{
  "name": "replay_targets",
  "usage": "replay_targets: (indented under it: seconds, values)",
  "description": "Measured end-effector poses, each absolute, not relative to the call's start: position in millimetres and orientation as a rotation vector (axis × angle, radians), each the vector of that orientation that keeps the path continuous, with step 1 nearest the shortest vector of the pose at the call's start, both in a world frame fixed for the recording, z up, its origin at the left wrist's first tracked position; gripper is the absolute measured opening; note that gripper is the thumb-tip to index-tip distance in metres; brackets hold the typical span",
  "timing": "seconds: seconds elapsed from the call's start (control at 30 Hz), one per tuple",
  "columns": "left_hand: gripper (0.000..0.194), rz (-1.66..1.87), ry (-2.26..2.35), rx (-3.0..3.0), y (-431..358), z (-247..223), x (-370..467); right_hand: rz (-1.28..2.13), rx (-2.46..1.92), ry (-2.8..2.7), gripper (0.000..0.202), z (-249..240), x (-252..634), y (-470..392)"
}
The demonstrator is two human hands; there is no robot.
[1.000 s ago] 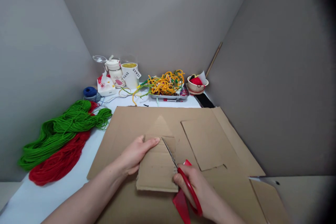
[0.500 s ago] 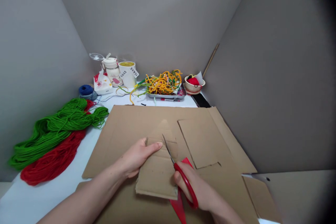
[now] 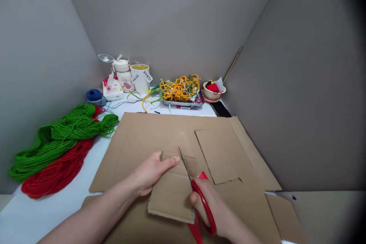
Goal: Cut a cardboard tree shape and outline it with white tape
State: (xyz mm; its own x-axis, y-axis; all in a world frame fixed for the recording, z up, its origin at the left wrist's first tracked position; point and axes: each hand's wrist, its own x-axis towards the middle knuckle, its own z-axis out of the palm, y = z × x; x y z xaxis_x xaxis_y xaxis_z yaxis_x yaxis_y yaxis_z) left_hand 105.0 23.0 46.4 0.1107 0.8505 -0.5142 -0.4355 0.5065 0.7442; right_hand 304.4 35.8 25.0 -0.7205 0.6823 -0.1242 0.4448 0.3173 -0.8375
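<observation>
Red-handled scissors filled your curled right fingers, blade just beside the left fingers pinching the cardboard piece over the larger sheet, so any slip could have nicked you.

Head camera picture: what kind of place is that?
It looks like a craft corner, maybe someone's work table. You can tell from the green yarn, the tangled orange yarn, and the red-handled scissors in the right hand.
</observation>
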Motion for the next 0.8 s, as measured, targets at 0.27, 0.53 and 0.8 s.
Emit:
replay_targets:
  seconds: [0.27,0.53,0.8]
  values:
    - [0.032,0.995,1.095,0.473,22.5,47.9,105.4,1.294,-1.044,-2.320,0.039,19.0,303.9,34.9]
    - [0.038,0.998,1.124,0.458,23.4,46.5,105.2,1.308,-1.057,-2.320,0.035,23.4,301.0,36.4]
    - [0.039,1.030,1.184,0.466,29.2,49.0,100.8,1.519,-1.041,-2.281,0.034,33.0,299.5,43.2]
